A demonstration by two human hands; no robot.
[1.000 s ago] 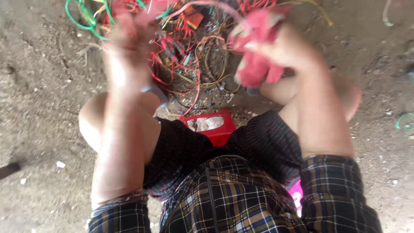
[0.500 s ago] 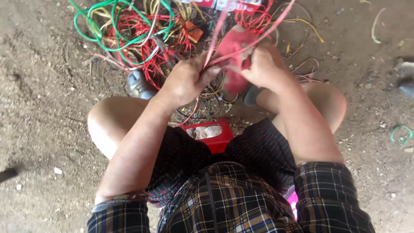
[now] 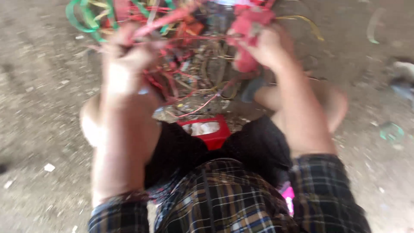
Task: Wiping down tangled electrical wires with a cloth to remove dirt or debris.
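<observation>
Both hands grip wire: left hand fingers pinch a red strand, right hand fingers clutch a red clump.

The person wears a dark plaid shirt crossed with blue, tan and white lines, its sleeves pushed up to the elbows, over black shorts. Forearms, knees and hands are bare.
</observation>
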